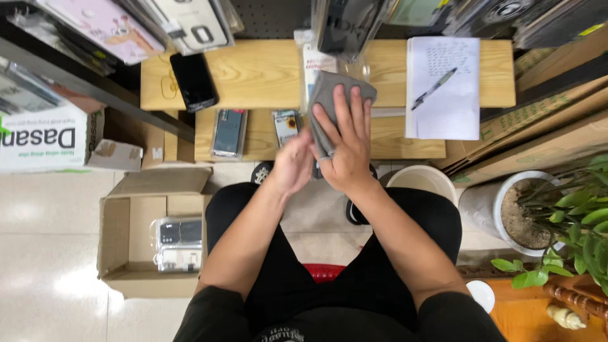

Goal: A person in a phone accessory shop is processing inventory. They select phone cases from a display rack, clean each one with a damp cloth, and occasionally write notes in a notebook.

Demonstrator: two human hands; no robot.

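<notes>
My right hand (345, 142) presses a grey cloth (326, 95) flat under its palm and spread fingers, above the edge of a low wooden shelf (266, 76). My left hand (292, 166) is blurred beside it, curled against the lower end of the cloth; whatever it holds under the cloth is hidden. Both forearms reach forward over my black-clad knees. Two packaged phone cases (229, 132) (286, 124) lie on the shelf's lower step just left of my hands.
A black phone (194, 81) lies on the shelf at left. A notepad with a pen (443, 85) lies at right. An open cardboard box (126, 221) with packaged cases stands on the floor left. A potted plant (525, 212) and a white bucket (423, 182) stand right.
</notes>
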